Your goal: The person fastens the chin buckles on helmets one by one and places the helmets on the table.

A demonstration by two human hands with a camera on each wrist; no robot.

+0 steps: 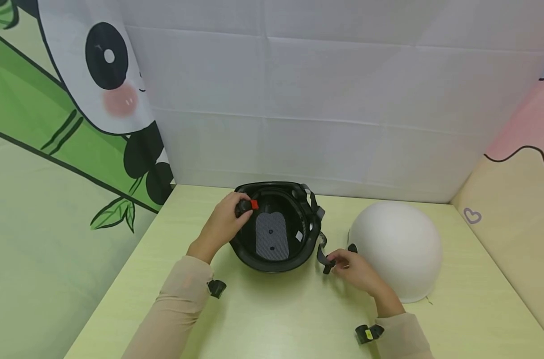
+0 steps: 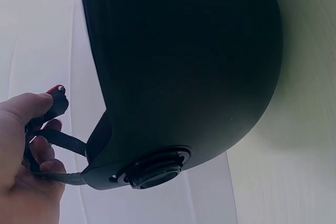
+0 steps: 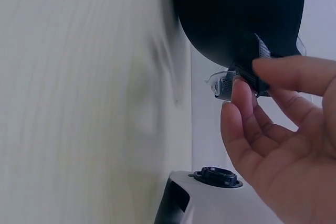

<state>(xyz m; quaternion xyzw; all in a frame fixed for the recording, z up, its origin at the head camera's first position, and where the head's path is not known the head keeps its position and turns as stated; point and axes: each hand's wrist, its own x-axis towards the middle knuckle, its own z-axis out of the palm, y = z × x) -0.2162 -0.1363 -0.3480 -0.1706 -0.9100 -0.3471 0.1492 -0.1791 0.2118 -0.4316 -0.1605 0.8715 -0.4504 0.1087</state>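
A black helmet lies upside down on the table, its padded inside facing up. At its left rim my left hand pinches a black buckle with a red part; in the left wrist view two strap lengths run from that hand to the helmet's edge. Right of the helmet, my right hand pinches the end of the other chin strap between thumb and fingers. In the right wrist view a clear plastic piece shows beside those fingertips.
A white helmet stands dome up on the right, close beside my right hand. The pale table meets a white cloth backdrop behind the helmets. Printed cloth panels hang at left and right.
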